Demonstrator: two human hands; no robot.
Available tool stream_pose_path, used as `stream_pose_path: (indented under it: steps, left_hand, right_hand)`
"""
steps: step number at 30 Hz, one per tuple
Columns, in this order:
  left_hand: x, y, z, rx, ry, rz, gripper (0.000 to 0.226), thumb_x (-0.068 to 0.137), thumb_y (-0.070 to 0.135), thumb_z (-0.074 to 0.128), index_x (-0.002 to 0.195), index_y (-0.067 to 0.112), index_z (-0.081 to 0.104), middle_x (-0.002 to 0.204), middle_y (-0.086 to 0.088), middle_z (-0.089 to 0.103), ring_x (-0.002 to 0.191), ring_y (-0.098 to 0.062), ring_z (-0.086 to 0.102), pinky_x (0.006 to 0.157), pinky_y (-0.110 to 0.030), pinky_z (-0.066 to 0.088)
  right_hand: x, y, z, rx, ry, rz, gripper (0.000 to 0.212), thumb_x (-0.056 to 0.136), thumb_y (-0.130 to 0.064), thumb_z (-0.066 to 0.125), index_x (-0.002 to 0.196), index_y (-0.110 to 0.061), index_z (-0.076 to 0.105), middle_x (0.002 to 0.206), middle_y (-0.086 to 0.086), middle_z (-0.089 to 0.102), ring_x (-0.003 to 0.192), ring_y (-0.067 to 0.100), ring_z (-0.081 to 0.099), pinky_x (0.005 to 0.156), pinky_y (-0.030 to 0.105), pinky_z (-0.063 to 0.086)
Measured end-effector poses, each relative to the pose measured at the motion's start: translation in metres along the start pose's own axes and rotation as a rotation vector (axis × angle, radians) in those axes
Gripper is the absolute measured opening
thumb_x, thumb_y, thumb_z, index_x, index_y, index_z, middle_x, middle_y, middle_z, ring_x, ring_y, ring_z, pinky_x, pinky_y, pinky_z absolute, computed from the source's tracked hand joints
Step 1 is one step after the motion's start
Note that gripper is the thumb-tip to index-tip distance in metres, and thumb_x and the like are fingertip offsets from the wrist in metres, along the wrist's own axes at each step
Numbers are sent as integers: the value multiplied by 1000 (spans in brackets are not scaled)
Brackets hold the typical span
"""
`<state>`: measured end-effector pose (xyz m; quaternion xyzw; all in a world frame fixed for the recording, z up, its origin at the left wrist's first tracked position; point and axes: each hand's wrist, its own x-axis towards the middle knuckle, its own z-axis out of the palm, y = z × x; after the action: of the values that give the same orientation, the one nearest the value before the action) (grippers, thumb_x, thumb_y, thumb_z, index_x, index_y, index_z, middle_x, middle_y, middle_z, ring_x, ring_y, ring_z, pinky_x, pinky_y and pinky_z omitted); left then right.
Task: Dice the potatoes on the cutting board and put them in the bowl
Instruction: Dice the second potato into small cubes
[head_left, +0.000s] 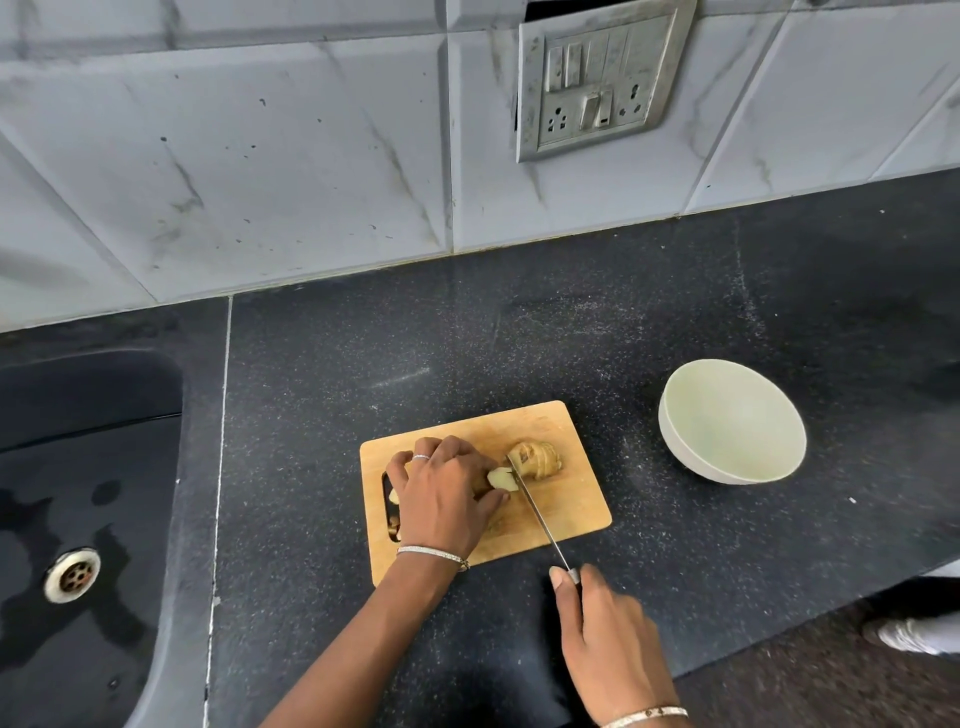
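A small wooden cutting board (566, 499) lies on the black counter. My left hand (447, 493) grips a potato piece (501, 478) on the board, its pale cut face showing. A sliced brown-skinned potato piece (540, 457) lies just right of the blade. My right hand (605, 639) holds the knife (535, 512) by its handle, near the counter's front edge. The blade stands between the two potato pieces. The pale green bowl (732, 428) sits to the right of the board, with nothing in it.
A black sink (78, 519) with a metal drain (72, 574) is at the left. A tiled wall with a switch and socket panel (597, 78) runs behind the speckled counter (519, 338). A white shoe (914, 634) shows on the floor at the right.
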<state>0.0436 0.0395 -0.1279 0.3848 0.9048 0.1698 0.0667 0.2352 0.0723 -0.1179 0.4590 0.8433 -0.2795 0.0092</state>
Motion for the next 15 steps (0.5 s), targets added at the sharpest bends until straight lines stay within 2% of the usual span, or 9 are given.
stream_pose_path:
  steps: [6, 11, 15]
  left_hand:
    - [1, -3, 0, 21, 5, -14, 38, 70, 63, 69, 103, 44, 67, 108, 23, 59, 110, -10, 43, 99, -41, 22]
    - [1, -3, -1, -12, 16, -2, 43, 69, 60, 71, 109, 43, 64, 105, 23, 64, 112, -9, 45, 99, -42, 22]
    - [2, -2, -1, -3, 9, 15, 34, 74, 55, 70, 105, 42, 66, 97, 22, 67, 111, -10, 46, 99, -42, 23]
  right_hand:
    - [4, 2, 7, -2, -41, -15, 38, 96, -57, 17, 84, -29, 39, 82, 0, 64, 85, 23, 64, 63, 35, 38]
    - [8, 3, 3, 23, -6, -35, 41, 93, -61, 14, 80, -29, 37, 73, -2, 59, 77, 22, 62, 63, 38, 45]
    - [11, 0, 7, 5, -18, -44, 45, 94, -62, 13, 80, -27, 38, 73, -3, 58, 75, 23, 61, 67, 42, 48]
